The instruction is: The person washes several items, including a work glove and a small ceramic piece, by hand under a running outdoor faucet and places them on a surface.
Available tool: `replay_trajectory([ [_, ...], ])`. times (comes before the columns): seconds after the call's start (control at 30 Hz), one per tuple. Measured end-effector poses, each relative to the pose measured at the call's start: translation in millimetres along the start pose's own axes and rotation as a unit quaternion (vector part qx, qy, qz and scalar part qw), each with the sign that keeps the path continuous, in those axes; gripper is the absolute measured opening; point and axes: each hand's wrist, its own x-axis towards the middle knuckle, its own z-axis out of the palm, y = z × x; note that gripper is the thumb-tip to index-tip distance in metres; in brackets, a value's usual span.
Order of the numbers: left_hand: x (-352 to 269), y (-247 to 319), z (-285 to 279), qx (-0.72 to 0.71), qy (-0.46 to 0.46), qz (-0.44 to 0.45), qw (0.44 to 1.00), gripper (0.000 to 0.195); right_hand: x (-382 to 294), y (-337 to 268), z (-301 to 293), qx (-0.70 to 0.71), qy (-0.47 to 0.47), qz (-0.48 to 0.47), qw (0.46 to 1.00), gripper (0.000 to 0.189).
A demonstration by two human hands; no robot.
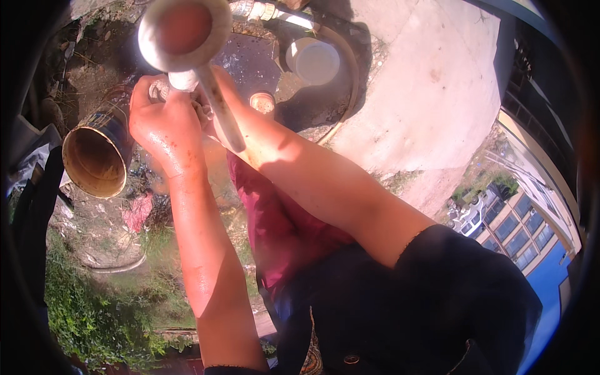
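My left hand (166, 124) is wet, with its fingers closed on a bunched, ribbed piece of cloth (160, 90). My right hand (218, 96) is just beside it at the same cloth, mostly hidden, so its grip is unclear. Above the hands and nearer the camera is a pale, round-ended object (185, 33) with a reddish centre. A stained rod (220, 110) extends from it across my right wrist; what bears the object cannot be told. A small white part (183, 80) shows between it and my left hand.
An open, rusty metal can (96, 161) lies tilted at the left. A whitish plastic bucket (316, 63), a small perforated orange-brown item (262, 103) and a curved hose (351, 79) lie beyond my right forearm. A concrete slab (422, 84) spans the right; plants (93, 300) grow lower left.
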Motion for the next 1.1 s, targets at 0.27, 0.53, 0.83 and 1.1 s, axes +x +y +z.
replay_trajectory([
  [0.27, 22, -5, -11, 0.019, -0.084, -0.146, 0.985, 0.026, 24, 39, 9, 0.090, -0.008, -0.017, 0.996, 0.017],
  [0.53, 54, -36, 5, -0.028, -0.143, -0.128, 0.981, 0.026, 29, 39, 14, 0.069, 0.014, -0.064, 0.995, 0.019],
  [0.83, 37, -60, -10, -0.007, -0.093, -0.083, 0.992, 0.027, 18, 15, 7, 0.084, -0.020, -0.062, 0.994, 0.026],
  [1.1, -3, -58, 2, -0.046, 0.002, -0.064, 0.997, 0.035, 35, 15, 8, 0.100, 0.030, -0.025, 0.994, 0.018],
])
